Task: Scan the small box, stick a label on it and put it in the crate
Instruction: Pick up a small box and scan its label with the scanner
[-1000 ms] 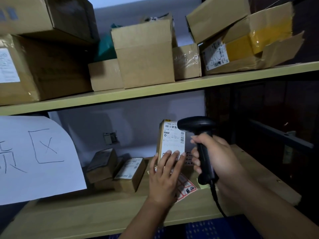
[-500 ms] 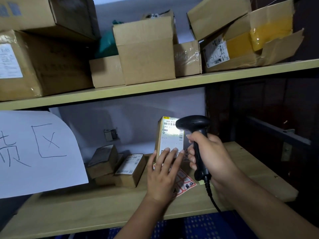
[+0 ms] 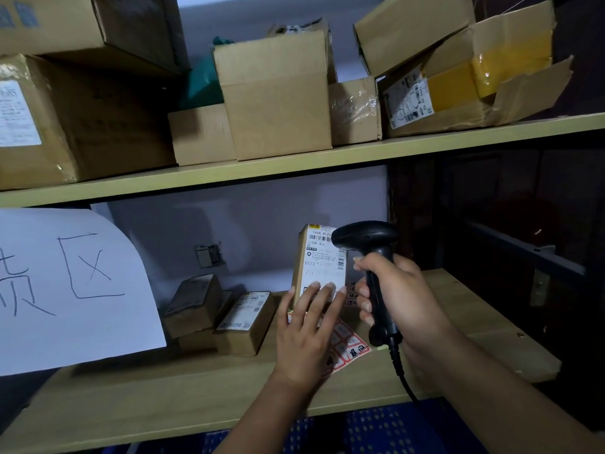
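Note:
A small brown box (image 3: 319, 260) stands upright on the lower shelf, its white shipping label facing me. My left hand (image 3: 307, 329) holds it by the lower part, fingers spread over the label. My right hand (image 3: 397, 299) grips a black corded barcode scanner (image 3: 365, 237), whose head sits right beside the box's upper right corner and covers part of the label. A sheet of red-and-white stickers (image 3: 347, 348) lies on the shelf under my left hand. The blue crate (image 3: 376, 427) shows below the shelf's front edge.
Several small labelled boxes (image 3: 242, 319) lie at the back left of the wooden lower shelf (image 3: 163, 394). A white paper sign (image 3: 65, 290) hangs at left. Large cardboard cartons (image 3: 275, 96) fill the upper shelf. Dark metal framing stands at right.
The view has shifted slightly. Both hands, box and scanner keep nearly the same pose; the scanner head has stayed against the box's label.

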The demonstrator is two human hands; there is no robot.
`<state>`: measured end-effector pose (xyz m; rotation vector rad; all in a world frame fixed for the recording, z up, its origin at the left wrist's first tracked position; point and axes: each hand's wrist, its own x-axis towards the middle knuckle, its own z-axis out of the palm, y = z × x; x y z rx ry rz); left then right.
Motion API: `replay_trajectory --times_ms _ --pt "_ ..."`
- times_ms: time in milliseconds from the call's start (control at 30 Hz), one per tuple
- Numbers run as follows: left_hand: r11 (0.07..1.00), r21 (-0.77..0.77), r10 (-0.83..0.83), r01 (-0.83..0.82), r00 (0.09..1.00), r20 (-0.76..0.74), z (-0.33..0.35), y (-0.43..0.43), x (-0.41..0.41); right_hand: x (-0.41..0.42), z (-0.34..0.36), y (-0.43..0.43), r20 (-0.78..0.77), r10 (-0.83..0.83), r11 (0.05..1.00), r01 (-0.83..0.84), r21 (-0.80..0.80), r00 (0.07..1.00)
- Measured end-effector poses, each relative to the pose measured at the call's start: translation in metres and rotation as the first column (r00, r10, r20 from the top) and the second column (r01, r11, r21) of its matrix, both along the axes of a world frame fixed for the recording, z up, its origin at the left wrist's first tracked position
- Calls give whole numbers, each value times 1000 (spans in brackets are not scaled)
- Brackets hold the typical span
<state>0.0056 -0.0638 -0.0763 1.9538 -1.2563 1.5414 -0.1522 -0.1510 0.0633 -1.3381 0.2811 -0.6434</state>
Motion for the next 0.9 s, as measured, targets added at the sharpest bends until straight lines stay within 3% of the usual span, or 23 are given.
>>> replay_trajectory --times_ms 333,600,700,767,900 --pt "1000 24 16 -16 1000 13 -7 1 4 2 -2 3 7 11 999 -11 53 1000" --pt "999 27 46 -46 999 5 -7 2 5 1 -5 -4 -2 -13 1000 13 2 1000" --pt "999 26 40 -39 999 -31 -7 9 5 4 -17 -25 -121 -131 970 102 -221 984" --pt "999 46 29 -26 996 -82 -8 16 7 8 -32 -49 -252 -230 888 96 -450 940" --pt "994 100 -14 35 978 -210 -14 29 10 12 -80 -110 -405 -443 671 -3 -741 800"
